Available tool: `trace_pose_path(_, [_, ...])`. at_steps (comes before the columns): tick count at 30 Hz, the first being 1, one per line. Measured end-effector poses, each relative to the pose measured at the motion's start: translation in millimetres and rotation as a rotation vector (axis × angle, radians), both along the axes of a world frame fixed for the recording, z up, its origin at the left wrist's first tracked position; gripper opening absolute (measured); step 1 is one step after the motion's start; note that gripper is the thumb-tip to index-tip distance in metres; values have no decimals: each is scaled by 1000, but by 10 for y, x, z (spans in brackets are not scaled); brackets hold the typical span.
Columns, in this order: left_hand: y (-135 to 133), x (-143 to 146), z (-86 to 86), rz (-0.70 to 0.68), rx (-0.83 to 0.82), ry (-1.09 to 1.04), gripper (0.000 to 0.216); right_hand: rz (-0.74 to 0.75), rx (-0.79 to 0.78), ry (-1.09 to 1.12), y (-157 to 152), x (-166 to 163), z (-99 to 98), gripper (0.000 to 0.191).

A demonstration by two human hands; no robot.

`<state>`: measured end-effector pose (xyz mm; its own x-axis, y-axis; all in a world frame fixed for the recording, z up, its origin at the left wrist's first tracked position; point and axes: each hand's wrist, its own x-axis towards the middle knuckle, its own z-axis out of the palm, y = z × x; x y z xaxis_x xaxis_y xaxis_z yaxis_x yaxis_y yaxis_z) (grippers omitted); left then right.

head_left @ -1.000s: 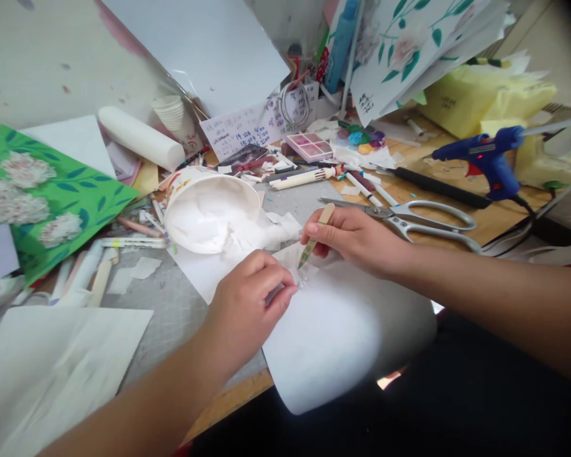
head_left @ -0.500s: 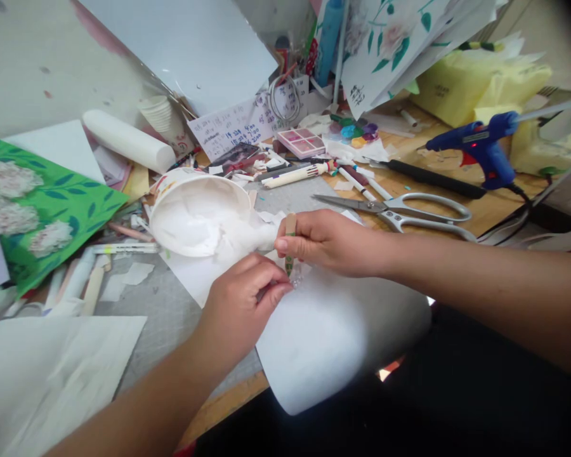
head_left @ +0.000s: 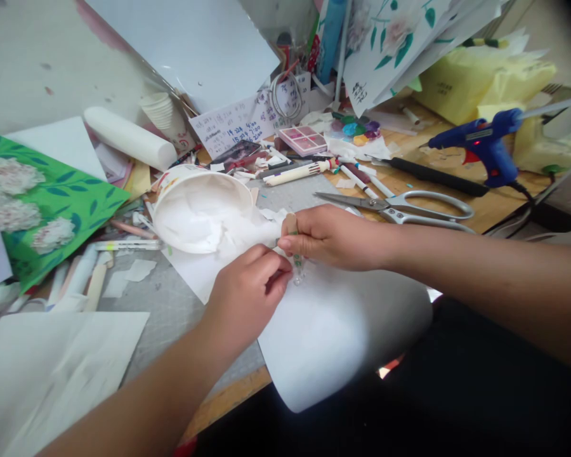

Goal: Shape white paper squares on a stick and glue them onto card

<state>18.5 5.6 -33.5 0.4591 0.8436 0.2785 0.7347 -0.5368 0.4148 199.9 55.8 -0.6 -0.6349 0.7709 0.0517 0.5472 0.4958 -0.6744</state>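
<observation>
My right hand (head_left: 335, 238) pinches a small wooden stick (head_left: 292, 241) with green marks, held nearly upright with its tip down on a white sheet (head_left: 342, 324). My left hand (head_left: 247, 295) is closed in a pinch right beside the stick's tip, fingertips touching the sheet; what it holds is too small to make out. The sheet curls over the table's front edge. Just behind both hands lies a tipped paper cup (head_left: 202, 209) stuffed with white tissue.
Large scissors (head_left: 409, 209) lie right of my hands. A blue glue gun (head_left: 488, 149) stands at far right on the wooden table. A green flower card (head_left: 38, 197), pens, a white roll (head_left: 128, 136), stacked cups and painted papers crowd the back and left.
My right hand moved left with the stick and turned it more upright, meeting my left hand's pinch. The view shifted slightly.
</observation>
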Motion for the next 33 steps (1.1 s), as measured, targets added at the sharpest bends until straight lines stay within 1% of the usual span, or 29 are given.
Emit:
trace_pose_path(4, [29,18,-2,-3,41,17,8,-2,-15,-25,-3,-20,27,25])
trace_pose_path(9, [49,13,-14,14,20,24,5,0,-62,-37,-6,-30,47,24])
trace_pose_path(12, [52,-4,-14,18,-18,-4,5,-7,-93,16,0,-19,21,23])
trace_pose_path(14, [55,-18,-1,41,-51,-40,6,-15,-117,94,18,5,-16,24])
trace_pose_path(17, [61,-43,31,128,-110,-120,12,-104,-134,258,73,67,-73,31])
trace_pose_path(19, [64,-61,47,179,-134,-157,14,-143,-104,296,114,113,-89,33])
trace_pose_path(20, [66,-71,50,187,-140,-161,15,-128,-79,271,130,134,-87,33])
trace_pose_path(22, [69,-88,46,174,-136,-151,16,-45,-46,200,150,169,-68,29])
trace_pose_path(25, [78,-107,29,142,-127,-116,16,132,3,53,149,201,-32,11])
trace_pose_path(28, [88,-116,22,119,-124,-89,16,266,64,-70,130,204,-23,33])
trace_pose_path(29, [90,-117,23,113,-122,-85,17,292,79,-96,123,196,-28,35])
trace_pose_path(30, [92,-117,24,108,-123,-83,18,309,91,-113,117,184,-37,32])
trace_pose_path(33, [91,-115,25,97,-133,-75,20,288,113,-124,105,136,-76,15])
